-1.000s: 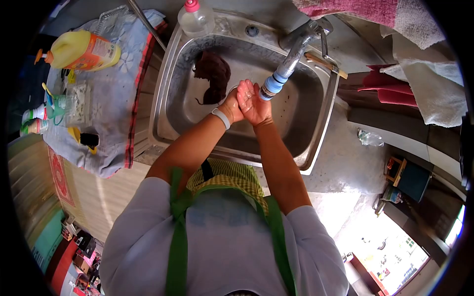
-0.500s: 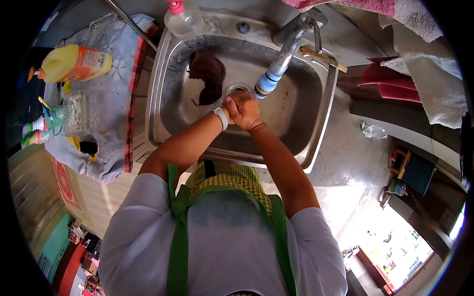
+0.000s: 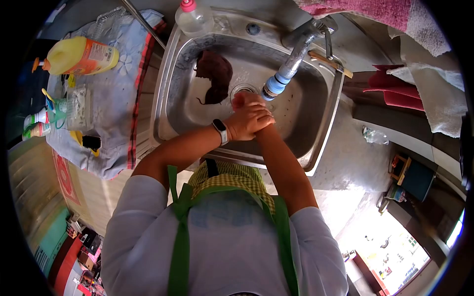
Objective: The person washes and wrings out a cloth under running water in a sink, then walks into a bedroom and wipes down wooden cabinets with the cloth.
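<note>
My left hand [image 3: 245, 124], with a watch on its wrist, is closed round my right wrist, fingers wrapped over the top. Farther forward, my right hand [image 3: 245, 99] is over the drain [image 3: 242, 88], just beside the blue-tipped spout of the tap [image 3: 274, 87]. Its fingers are blurred and partly covered by the left hand. Both hands are inside the steel sink [image 3: 191, 114]. To their left, a dark reddish-brown piece with a thin tail [image 3: 216, 72] lies on the sink floor, apart from the hands.
A clear bottle with a pink pump [image 3: 192, 18] stands at the sink's back left corner. A wooden-handled tool [image 3: 332, 62] rests on the right rim. On the cloth-covered surface to the left lies a yellow pump bottle [image 3: 84, 55]. Towels [image 3: 429, 74] hang at the right.
My left hand has slid from being clasped with my right hand back onto the right wrist. The right hand now shows beyond it. The whole view has shifted slightly.
</note>
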Demonstrator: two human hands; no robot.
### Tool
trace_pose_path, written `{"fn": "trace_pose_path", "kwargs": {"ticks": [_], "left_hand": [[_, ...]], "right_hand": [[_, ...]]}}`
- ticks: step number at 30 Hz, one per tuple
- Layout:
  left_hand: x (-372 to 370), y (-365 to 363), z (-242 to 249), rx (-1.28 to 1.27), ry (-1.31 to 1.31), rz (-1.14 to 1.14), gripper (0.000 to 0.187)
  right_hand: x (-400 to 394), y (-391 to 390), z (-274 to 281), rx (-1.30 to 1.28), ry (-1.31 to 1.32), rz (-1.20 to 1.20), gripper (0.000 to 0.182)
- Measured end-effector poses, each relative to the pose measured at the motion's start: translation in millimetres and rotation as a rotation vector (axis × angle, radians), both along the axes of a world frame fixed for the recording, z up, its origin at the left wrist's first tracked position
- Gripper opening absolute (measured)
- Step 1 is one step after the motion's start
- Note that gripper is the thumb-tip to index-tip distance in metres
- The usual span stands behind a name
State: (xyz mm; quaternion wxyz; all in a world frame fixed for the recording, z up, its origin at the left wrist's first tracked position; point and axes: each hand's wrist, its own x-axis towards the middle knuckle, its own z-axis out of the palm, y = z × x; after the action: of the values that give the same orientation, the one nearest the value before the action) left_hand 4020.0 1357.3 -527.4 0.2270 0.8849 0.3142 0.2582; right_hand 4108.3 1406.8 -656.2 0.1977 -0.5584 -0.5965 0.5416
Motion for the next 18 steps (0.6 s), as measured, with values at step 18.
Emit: {"fn": "trace_pose_path", "kwargs": {"ticks": [18], "left_hand": [[-72.7, 44.2, -87.6, -1.063, -0.508, 0.934, 0.01]], "right_hand": [[38.9, -17.9, 0.2, -0.09, -0.205, 0.065, 0.02]]}}
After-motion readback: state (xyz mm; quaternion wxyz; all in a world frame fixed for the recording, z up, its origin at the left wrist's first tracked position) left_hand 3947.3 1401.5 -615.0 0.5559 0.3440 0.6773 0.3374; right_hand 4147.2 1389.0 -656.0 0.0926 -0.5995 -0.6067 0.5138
